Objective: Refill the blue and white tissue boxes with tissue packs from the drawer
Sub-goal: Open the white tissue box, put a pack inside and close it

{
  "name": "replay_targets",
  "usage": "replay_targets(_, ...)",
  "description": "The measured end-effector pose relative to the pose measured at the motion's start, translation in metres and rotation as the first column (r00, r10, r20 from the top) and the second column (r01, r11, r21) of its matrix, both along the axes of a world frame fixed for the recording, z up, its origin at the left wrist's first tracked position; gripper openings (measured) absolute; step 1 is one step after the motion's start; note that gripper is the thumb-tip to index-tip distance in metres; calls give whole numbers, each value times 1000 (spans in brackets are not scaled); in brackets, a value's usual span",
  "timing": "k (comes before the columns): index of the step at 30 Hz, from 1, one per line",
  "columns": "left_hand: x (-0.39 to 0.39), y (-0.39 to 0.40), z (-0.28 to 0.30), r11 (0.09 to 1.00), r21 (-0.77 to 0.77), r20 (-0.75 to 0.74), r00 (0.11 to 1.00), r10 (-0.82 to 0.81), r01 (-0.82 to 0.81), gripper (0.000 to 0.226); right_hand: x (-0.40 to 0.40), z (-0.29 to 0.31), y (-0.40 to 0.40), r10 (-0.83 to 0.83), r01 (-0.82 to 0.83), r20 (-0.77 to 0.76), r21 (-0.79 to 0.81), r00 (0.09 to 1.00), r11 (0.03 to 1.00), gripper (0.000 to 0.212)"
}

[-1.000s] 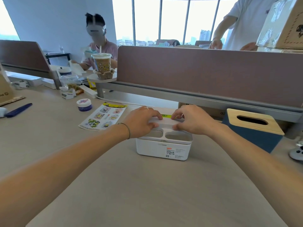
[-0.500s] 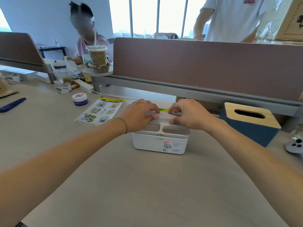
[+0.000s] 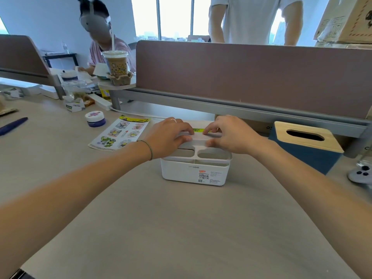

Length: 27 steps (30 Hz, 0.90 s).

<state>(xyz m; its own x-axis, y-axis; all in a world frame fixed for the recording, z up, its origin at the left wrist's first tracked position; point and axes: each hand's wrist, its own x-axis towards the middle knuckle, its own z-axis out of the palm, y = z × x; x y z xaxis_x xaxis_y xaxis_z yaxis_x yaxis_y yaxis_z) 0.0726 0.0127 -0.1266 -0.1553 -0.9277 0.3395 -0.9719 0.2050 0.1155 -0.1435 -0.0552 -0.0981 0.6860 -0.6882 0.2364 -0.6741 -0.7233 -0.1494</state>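
Observation:
The white tissue box (image 3: 193, 172) stands in the middle of the desk, its front carrying a small label and two open compartments on top. My left hand (image 3: 167, 135) and my right hand (image 3: 231, 133) both press on the white lid at the box's far top side, fingertips nearly meeting. A strip of yellow-green tissue pack (image 3: 198, 130) shows between the fingers behind the lid. The blue tissue box (image 3: 306, 150) with a wooden slotted lid stands to the right, untouched.
A sticker sheet (image 3: 120, 133), a small jar (image 3: 95, 119) and a blue pen (image 3: 12, 125) lie to the left. A brown divider panel (image 3: 251, 77) runs behind the boxes. A drink cup (image 3: 116, 65) stands on a small shelf. A white controller (image 3: 361, 174) lies far right.
Both hands stay on the white box's lid. The view has shifted slightly, so the box sits a little higher and left in frame.

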Motion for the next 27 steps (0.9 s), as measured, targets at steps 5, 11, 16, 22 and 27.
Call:
replay_targets(5,0,2,-3,1000,1,21,1000,-1,1,32,2,-4,2,-4,3,16,30,1000,1000,37)
replay_targets(11,-1,4,-8,1000,3,-22,1000,-23,23,30,2,-4,2,-20,21,-16,36,1000,999,34)
replay_targets(16,-9,-2,-14,999,-28,-166,986,36,-42,38,10,-16,-3,-116,116,128,7,985,993,39)
replay_targets(22,-26,-16,-21,983,111,-10,989,147,-145,52,12,-45,-1,-215,213,7,107,977,971,61)
replay_targets(27,-27,-19,-27,974,121,106,978,179,-191,57,16,-55,0,-229,229,-20,47,973,972,61)
